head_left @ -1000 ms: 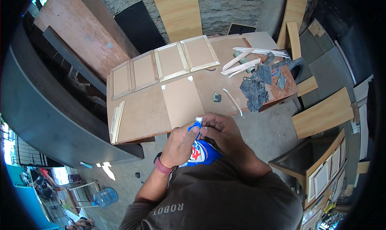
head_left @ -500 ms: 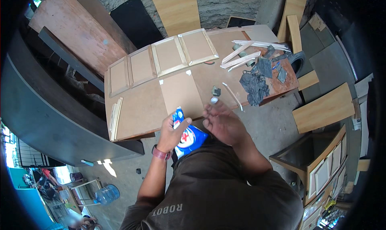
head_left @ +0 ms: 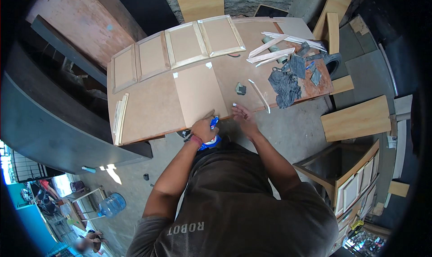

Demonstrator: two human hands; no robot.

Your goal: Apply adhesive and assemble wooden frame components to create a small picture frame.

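Observation:
My left hand [head_left: 205,130] is closed around a blue and white plastic pouch [head_left: 210,144], at the near edge of the table. Its narrow blue neck pokes out beside the thumb; the hand covers much of the rest. Just beyond lies a flat, pale brown panel [head_left: 200,93] with white dabs [head_left: 208,65] on its two far corners. To the right, my right hand [head_left: 244,118] hovers at the table edge with fingers stretched out. A small white blob [head_left: 234,105] sits on one fingertip, apart from the pouch.
Several framed panels [head_left: 186,43] line the table's far side. Wood strips [head_left: 119,117] lie at the left end. A dark lump [head_left: 240,89], a thin strip [head_left: 259,96] and a crumpled dark cloth [head_left: 285,88] are on the right. A wooden cabinet frame [head_left: 335,180] stands at lower right.
My left hand has moved forward with the pouch to the panel's near edge, and less of the pouch shows. My right hand has turned and stays raised, white blob still on its fingertip.

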